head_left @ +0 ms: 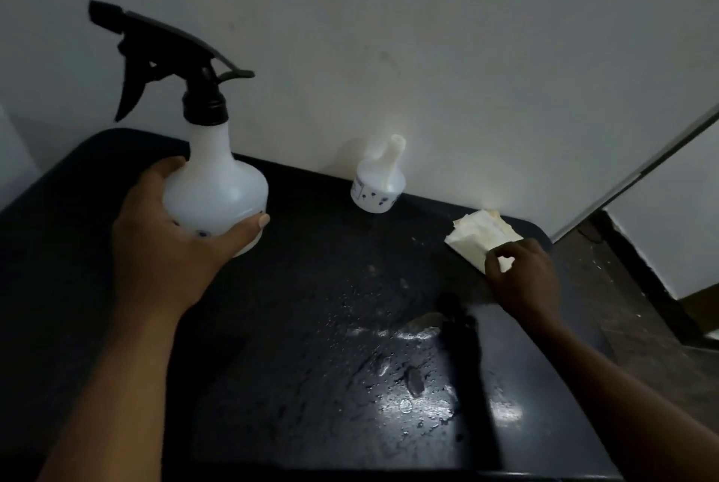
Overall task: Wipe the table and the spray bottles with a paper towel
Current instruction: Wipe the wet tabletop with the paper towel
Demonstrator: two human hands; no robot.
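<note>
Left hand [171, 232] wraps the bulb of the spray bottle [216, 186], thumb across the front, fingers behind and hidden. Bottle upright; base hidden by the hand, so contact with the table [272, 326] can't be told. Black trigger head [163, 53] points left. Right hand [523, 273] sits on the folded paper towel [482, 236] at the table's far right corner, fingertips curled over its near edge; pinching or just pressing, can't tell. Towel's near end is hidden under the hand. Small bottle [377, 182] without a trigger head stands at the wall [428, 53], apart from both hands. Water droplets and glare cover the table centre; dark blur there, unreadable.
</note>
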